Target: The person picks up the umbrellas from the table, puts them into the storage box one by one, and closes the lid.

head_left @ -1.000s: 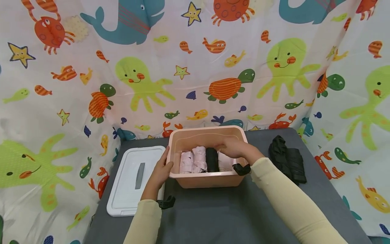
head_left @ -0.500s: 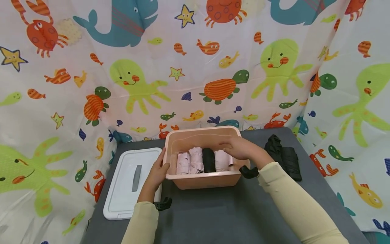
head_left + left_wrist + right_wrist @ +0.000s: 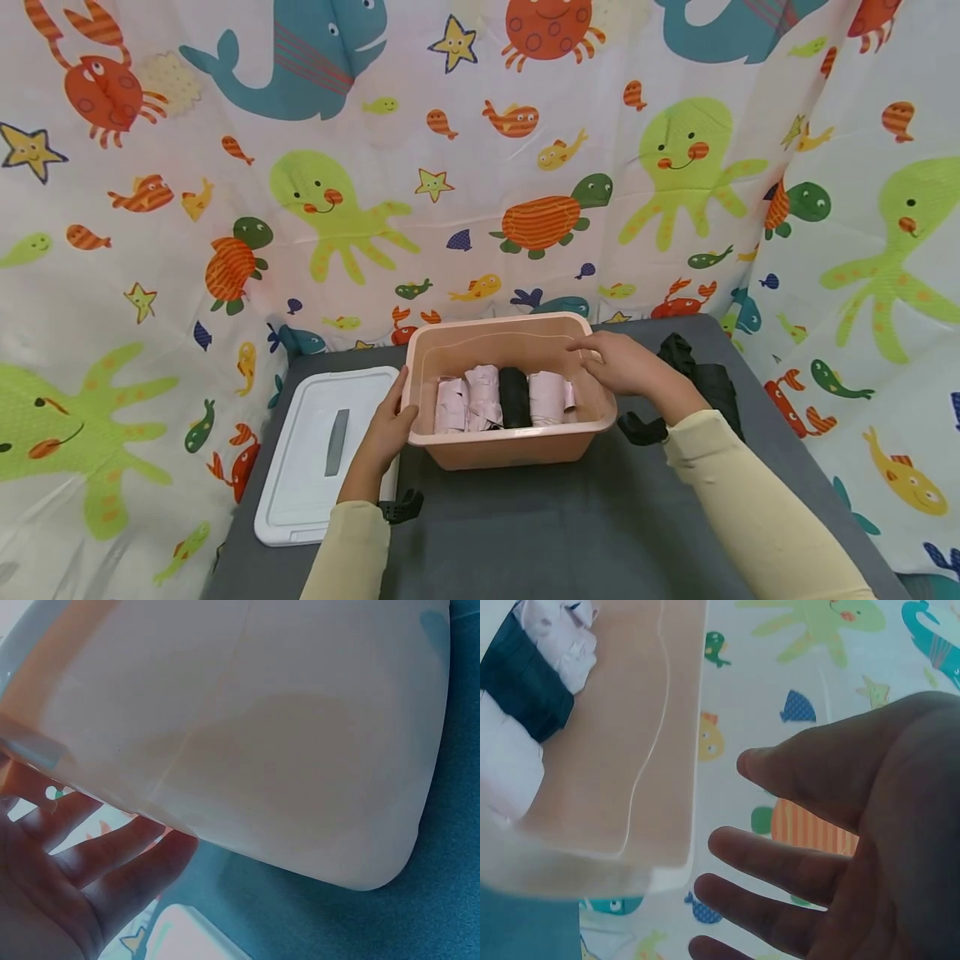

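A pink plastic bin point(image 3: 510, 446) stands mid-table. Inside, against its near wall, lies a row of rolled cloths: two pale pink rolls point(image 3: 468, 400), a black roll point(image 3: 514, 397) and another pale pink roll point(image 3: 546, 396). My left hand point(image 3: 390, 417) rests against the bin's left wall, its straight fingers point(image 3: 105, 851) lying along the wall of the bin point(image 3: 262, 735). My right hand point(image 3: 611, 362) hovers over the bin's right rim, holding nothing. The spread fingers point(image 3: 780, 855) show this in the right wrist view, where the black roll point(image 3: 517, 682) lies below.
A white lid point(image 3: 322, 450) with a grey handle lies flat to the left of the bin. Folded black cloths point(image 3: 712, 379) lie to the right, behind my right wrist. The table top is dark grey point(image 3: 525, 533). A sea-animal curtain closes in the back and both sides.
My right hand has lifted off the rightmost pink roll and moved right and back to the bin's right rim. The left hand stayed on the bin's left wall.
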Demonstrator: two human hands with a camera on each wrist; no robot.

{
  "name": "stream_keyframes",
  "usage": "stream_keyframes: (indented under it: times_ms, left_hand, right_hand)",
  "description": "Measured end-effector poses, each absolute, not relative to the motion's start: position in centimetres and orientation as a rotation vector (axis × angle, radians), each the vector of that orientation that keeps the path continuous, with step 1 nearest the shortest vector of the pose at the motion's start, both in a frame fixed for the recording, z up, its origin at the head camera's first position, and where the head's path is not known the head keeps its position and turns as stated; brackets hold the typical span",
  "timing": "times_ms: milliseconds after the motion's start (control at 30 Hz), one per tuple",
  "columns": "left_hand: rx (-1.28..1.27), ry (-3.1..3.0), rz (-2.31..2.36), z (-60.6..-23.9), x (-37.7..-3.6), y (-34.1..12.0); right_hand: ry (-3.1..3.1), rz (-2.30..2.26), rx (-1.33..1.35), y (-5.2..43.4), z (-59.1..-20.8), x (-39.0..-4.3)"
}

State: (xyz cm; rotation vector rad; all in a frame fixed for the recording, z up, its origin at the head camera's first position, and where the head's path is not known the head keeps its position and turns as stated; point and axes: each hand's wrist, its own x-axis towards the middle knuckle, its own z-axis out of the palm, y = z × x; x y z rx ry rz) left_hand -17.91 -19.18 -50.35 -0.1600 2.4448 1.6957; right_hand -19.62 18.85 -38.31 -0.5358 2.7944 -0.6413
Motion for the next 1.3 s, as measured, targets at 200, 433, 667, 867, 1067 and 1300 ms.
stream_keyframes:
  times_ms: [200, 433, 667, 867, 1067, 1300]
  left_hand:
    - [-0.155, 2.475, 1.645, -50.1, -17.9, -19.2]
    - [-0.119, 2.476, 1.645, -50.1, -17.8, -19.2]
    - [-0.148, 2.458, 1.65, -49.9, -17.8, -19.4]
    - [-0.13, 2.463, 1.66, -49.8, -17.8, -19.2]
    - [-0.144, 2.464, 1.657, -49.9, -17.8, -19.2]
    - [-0.146, 2.476, 1.655, -49.8, -17.7, -19.2]
  right_hand:
    - [2.831, -0.64, -0.434, 20.4, -39.2, -20.0]
    - [2.802, -0.603, -0.333, 22.6, -41.1, -20.9]
    - [2.805, -0.56, -0.289, 24.4, -43.3, -21.3]
    - [2.822, -0.561, -0.223, 25.9, -44.5, -21.4]
    - [2.816, -0.568, -0.199, 27.1, -45.7, -21.4]
    - [2.828, -0.548, -0.151, 28.8, -47.9, -21.5]
